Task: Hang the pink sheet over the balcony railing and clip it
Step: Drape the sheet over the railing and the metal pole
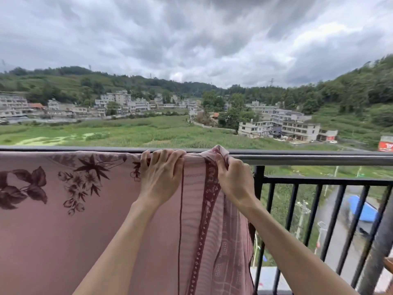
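Note:
The pink sheet [89, 231], printed with dark maroon leaves and flowers, hangs over the balcony railing [308, 159] and covers its left part down to the bottom of the view. My left hand [161, 173] presses the sheet's fold onto the top rail, fingers curled over it. My right hand [231, 177] pinches the bunched right edge of the sheet, with its patterned maroon border, and lifts a peak of cloth just above the rail. No clip is visible.
Right of the sheet the railing's black vertical bars [333, 222] stand bare, with a street and a blue-roofed vehicle far below. A dark post [380, 241] rises at the right edge. Beyond lie fields, houses and hills.

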A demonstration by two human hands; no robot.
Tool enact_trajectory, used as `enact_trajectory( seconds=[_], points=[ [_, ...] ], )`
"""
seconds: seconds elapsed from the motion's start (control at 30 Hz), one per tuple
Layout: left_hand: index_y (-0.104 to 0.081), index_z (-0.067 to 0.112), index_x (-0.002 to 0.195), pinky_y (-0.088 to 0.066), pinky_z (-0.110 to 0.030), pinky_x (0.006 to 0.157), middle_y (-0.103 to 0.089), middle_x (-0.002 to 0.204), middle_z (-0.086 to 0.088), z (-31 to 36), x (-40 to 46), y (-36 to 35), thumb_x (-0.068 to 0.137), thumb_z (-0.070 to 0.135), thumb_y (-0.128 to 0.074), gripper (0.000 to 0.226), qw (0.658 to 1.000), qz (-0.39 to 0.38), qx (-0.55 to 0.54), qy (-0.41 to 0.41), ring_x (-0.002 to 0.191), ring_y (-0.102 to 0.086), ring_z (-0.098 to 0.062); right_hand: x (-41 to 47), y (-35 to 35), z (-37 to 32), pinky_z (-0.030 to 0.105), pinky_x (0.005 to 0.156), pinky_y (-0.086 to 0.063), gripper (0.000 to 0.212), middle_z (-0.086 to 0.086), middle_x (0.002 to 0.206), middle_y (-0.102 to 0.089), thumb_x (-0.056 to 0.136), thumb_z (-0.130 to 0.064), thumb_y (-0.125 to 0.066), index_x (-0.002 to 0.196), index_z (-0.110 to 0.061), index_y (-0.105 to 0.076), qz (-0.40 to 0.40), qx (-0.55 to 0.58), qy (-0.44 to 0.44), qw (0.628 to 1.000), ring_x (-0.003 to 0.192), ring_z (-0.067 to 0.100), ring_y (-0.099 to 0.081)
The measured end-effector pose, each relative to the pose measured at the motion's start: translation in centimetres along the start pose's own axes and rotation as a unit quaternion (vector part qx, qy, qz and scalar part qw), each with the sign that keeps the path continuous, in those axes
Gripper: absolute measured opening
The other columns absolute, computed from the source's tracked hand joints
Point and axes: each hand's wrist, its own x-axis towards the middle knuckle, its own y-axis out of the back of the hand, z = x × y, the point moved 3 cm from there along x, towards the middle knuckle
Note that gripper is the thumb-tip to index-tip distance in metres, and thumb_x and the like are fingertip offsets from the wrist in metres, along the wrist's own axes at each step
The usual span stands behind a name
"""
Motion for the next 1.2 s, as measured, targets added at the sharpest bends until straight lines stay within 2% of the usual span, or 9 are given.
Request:
enact_trajectory(
  seconds=[0.1,0.17,0.2,0.27,0.37,0.53,0.67,1.0,1.2],
  points=[
    [-0.051,0.033,0.117,-0.008,-0.042,0.108,-0.054,0.114,0.007,-2.4,1.5,-0.2,0.089,0.05,-0.009,0.053,0.999,-0.002,0.001,0.032,0.114,-0.042,-0.019,3.1,0.4,0.0,0.014,0.035,-0.025,0.03,-0.005,0.05,-0.059,0.097,-0.033,-0.045,0.095,-0.014,-0.067,-0.034,0.102,-0.023,0.994,0.041,0.008,-0.038],
    [-0.051,0.032,0.115,-0.006,-0.044,0.11,-0.052,0.116,0.006,-3.1,2.0,-0.3,0.09,0.05,-0.011,0.051,0.998,-0.01,0.002,0.059,0.116,-0.04,-0.02,4.7,1.3,2.0,0.014,0.046,-0.042,0.029,-0.011,0.048,-0.055,0.096,-0.034,-0.047,0.073,-0.02,-0.058,-0.079,0.263,-0.125,0.953,0.047,0.009,-0.049],
    [-0.051,0.031,0.115,-0.006,-0.045,0.11,-0.052,0.116,0.005,-3.2,2.2,-0.5,0.09,0.049,-0.013,0.049,0.997,-0.015,0.002,0.073,0.117,-0.039,-0.02,5.3,1.3,3.2,0.022,0.065,-0.053,0.028,-0.007,0.064,-0.064,0.095,-0.036,-0.048,0.079,-0.016,-0.061,-0.103,0.344,-0.192,0.913,0.064,0.013,-0.06],
    [-0.052,0.03,0.113,-0.004,-0.044,0.111,-0.051,0.115,0.003,-3.5,2.6,-0.8,0.09,0.047,-0.014,0.047,0.995,-0.02,0.004,0.093,0.117,-0.038,-0.021,5.2,0.1,5.4,0.043,0.094,-0.048,0.035,0.007,0.099,-0.069,0.092,-0.04,-0.052,0.097,-0.008,-0.066,-0.147,0.393,-0.288,0.861,0.098,0.026,-0.063],
    [-0.052,0.031,0.111,0.0,-0.045,0.112,-0.049,0.112,0.003,-3.5,2.7,-1.0,0.088,0.047,-0.013,0.048,0.993,-0.017,0.013,0.114,0.118,-0.036,-0.021,3.3,-1.3,6.8,0.047,0.098,-0.045,0.043,0.013,0.106,-0.068,0.087,-0.046,-0.056,0.106,-0.008,-0.064,-0.191,0.385,-0.331,0.84,0.105,0.032,-0.062],
    [-0.052,0.031,0.111,-0.002,-0.045,0.112,-0.048,0.112,0.002,-7.5,4.2,-2.2,0.088,0.049,-0.01,0.051,0.992,-0.019,0.022,0.12,0.118,-0.036,-0.021,4.8,-4.2,3.6,0.043,0.09,-0.051,0.045,0.015,0.093,-0.073,0.081,-0.049,-0.063,0.097,-0.008,-0.07,-0.328,0.458,-0.383,0.732,0.086,0.028,-0.069],
    [-0.054,0.028,0.112,-0.002,-0.045,0.112,-0.05,0.11,0.0,-9.3,4.4,-3.1,0.086,0.053,-0.006,0.06,0.993,0.009,0.043,0.109,0.114,-0.038,-0.023,6.5,-5.0,2.9,0.034,0.068,-0.057,0.029,0.01,0.072,-0.071,0.094,-0.038,-0.05,0.084,-0.013,-0.062,-0.313,0.451,-0.367,0.751,0.062,0.021,-0.069],
    [-0.054,0.022,0.108,0.002,-0.041,0.112,-0.051,0.111,-0.003,-11.5,5.1,-3.3,0.083,0.051,-0.005,0.062,0.991,-0.002,0.024,0.13,0.117,-0.039,-0.024,10.5,-5.1,0.6,0.037,0.075,-0.052,0.034,0.008,0.066,-0.067,0.097,-0.03,-0.047,0.076,-0.009,-0.064,-0.189,0.344,-0.213,0.895,0.066,0.025,-0.062],
    [-0.056,0.025,0.111,0.003,-0.038,0.111,-0.052,0.111,-0.003,-11.5,5.4,-3.6,0.083,0.052,-0.004,0.065,0.992,0.013,0.04,0.122,0.116,-0.039,-0.025,9.2,-1.1,6.3,0.035,0.078,-0.053,0.02,0.005,0.073,-0.065,0.09,-0.027,-0.06,0.086,-0.009,-0.068,-0.074,0.382,-0.274,0.88,0.071,0.023,-0.062]
  ],
)
